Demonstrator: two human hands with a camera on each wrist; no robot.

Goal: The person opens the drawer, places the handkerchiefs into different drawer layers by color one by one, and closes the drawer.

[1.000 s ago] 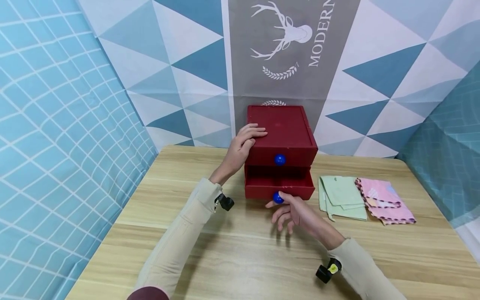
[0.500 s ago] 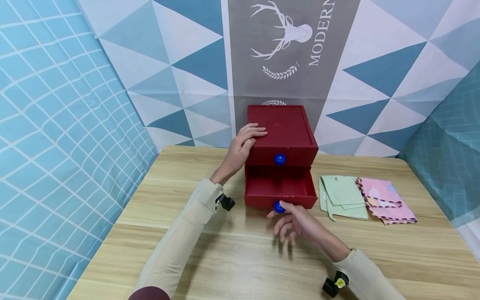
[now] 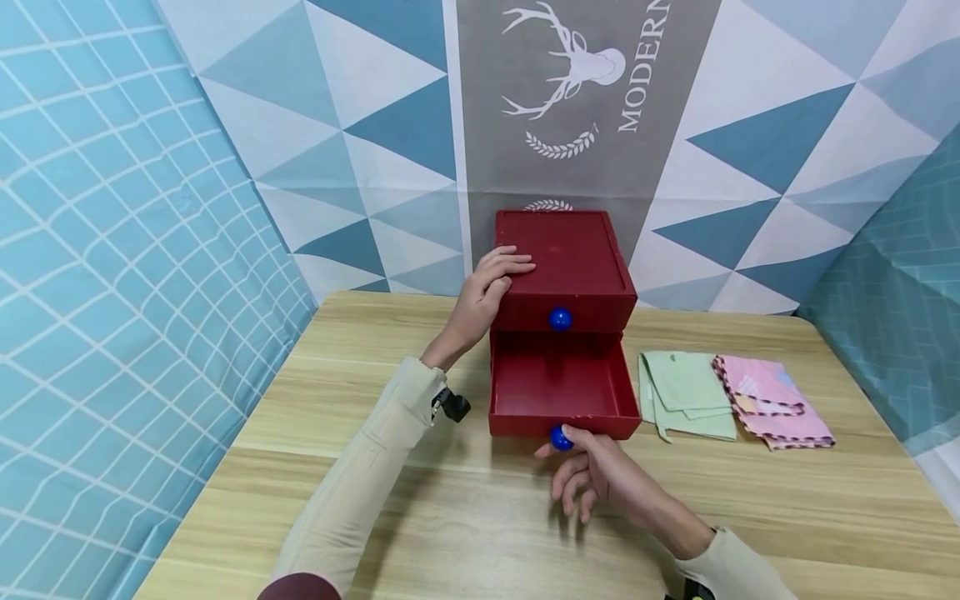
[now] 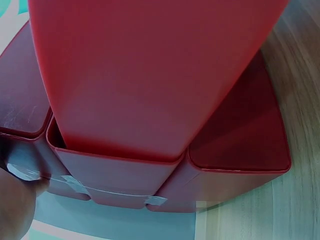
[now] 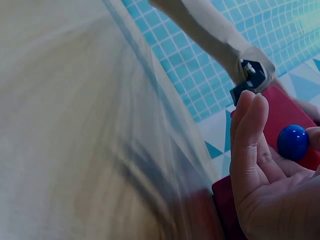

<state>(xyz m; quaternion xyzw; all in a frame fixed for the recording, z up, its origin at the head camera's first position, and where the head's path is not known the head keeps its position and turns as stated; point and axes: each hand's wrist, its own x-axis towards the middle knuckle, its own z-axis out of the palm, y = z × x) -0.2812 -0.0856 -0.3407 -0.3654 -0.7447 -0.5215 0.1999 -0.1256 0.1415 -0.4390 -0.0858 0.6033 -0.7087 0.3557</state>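
A small dark red drawer cabinet (image 3: pixel 558 250) stands against the back cloth. My left hand (image 3: pixel 483 287) rests on its top left edge with the fingers lying flat. The upper drawer (image 3: pixel 525 313), with a blue knob (image 3: pixel 559 318), is closed. Below it, a drawer (image 3: pixel 517 426) is pulled far out, and its visible inside holds nothing. My right hand (image 3: pixel 603 471) pinches this drawer's round blue knob (image 5: pixel 293 142) between thumb and index finger; the other fingers hang loosely. In the left wrist view, the extended drawer (image 4: pixel 150 75) sticks out between two closed sections.
To the right of the cabinet, a folded green cloth (image 3: pixel 686 387) lies beside a folded pink cloth (image 3: pixel 768 400) with checked edging. The wooden table (image 3: pixel 465 517) extends in front. Patterned cloths (image 3: pixel 390 158) hang behind and at both sides.
My right hand has drawn the lower drawer steadily toward me by its knob, exposing more of the inside. The left hand stays where it was on the cabinet.
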